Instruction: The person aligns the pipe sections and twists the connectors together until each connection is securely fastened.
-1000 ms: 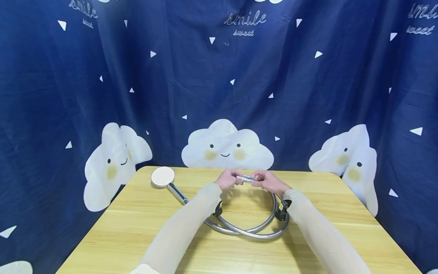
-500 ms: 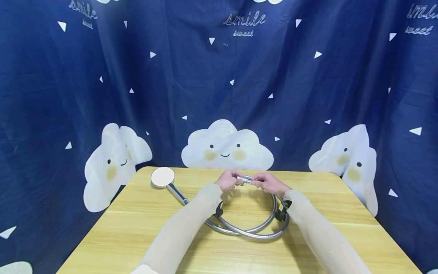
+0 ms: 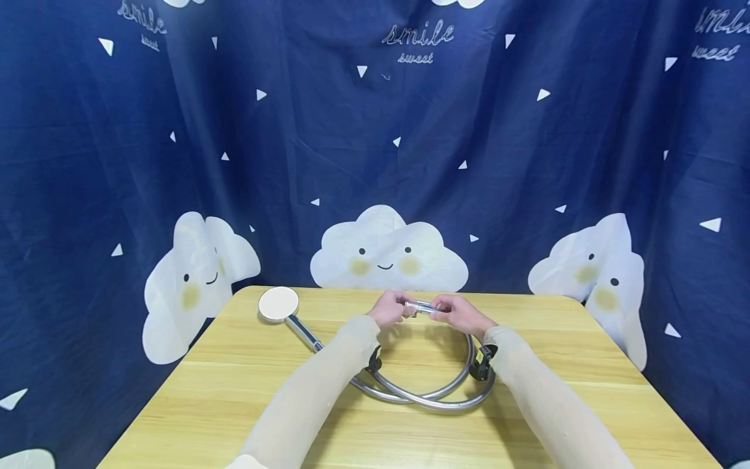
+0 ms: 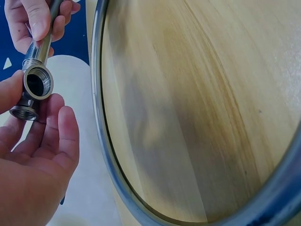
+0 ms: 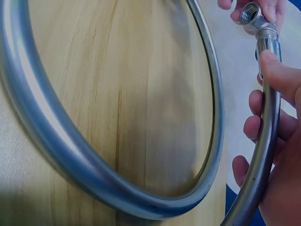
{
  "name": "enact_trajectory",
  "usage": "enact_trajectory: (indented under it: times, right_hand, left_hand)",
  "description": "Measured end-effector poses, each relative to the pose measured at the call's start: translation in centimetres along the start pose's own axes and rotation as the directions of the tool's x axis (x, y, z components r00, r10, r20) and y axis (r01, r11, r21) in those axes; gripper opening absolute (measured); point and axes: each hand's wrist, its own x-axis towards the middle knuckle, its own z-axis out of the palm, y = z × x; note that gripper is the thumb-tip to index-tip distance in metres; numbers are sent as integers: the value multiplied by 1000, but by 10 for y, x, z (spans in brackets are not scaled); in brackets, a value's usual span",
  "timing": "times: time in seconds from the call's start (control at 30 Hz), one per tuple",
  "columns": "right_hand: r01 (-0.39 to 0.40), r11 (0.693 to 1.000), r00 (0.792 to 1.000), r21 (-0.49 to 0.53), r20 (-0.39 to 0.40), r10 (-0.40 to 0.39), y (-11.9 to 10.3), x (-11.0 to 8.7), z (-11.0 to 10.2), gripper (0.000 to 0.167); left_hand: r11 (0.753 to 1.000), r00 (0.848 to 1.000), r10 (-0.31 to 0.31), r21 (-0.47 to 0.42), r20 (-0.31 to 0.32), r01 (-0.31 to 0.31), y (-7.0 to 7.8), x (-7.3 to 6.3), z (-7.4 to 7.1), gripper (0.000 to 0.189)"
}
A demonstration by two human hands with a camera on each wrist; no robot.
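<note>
In the head view both hands meet near the table's far edge. My left hand [image 3: 389,309] pinches a chrome tee-shaped pipe fitting [image 4: 31,62] between thumb and fingers; two threaded openings face the left wrist camera. My right hand [image 3: 464,315] grips the end of the metal shower hose [image 5: 264,146], its thumb on the chrome connector nut [image 5: 271,45]. That nut sits in line against the fitting's neck; how far it is threaded on cannot be told. From the right hand the hose loops down over the table and crosses itself.
A round shower head [image 3: 278,304] with a chrome handle [image 3: 303,333] lies at the table's far left. Its lower end goes behind the left forearm. The wooden table [image 3: 375,436] has a dark blue cloud-patterned curtain [image 3: 328,130] behind and around it.
The right fingers have shifted slightly on the connector nut, moving a little right and then back. The left hand, fitting, hose loop and shower head stay nearly where they were.
</note>
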Motion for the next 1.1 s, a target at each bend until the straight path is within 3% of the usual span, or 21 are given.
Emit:
enact_trajectory:
  times: [0.17,0.57,0.8,1.1]
  right_hand:
    - [-4,1000,1000,-5,0,4,1,-1,-2,15]
    - [-101,995,995,-6,-28,100,-2,-3,-2,18]
    - [-13,1000,1000,-24,-28,12,0,-2,-1,12]
    - [-23,1000,1000,-20,-18,23,0,-1,-2,12]
  left_hand:
    - [1000,1000,16,-15,-6,-16,2,1,1,22]
    - [996,1000,-6,-94,-11,5,-3,5,2,24]
    - [992,1000,-13,-126,1,13,-4,3,3,23]
    - [997,999,-3,-83,-36,0,0,-2,4,24]
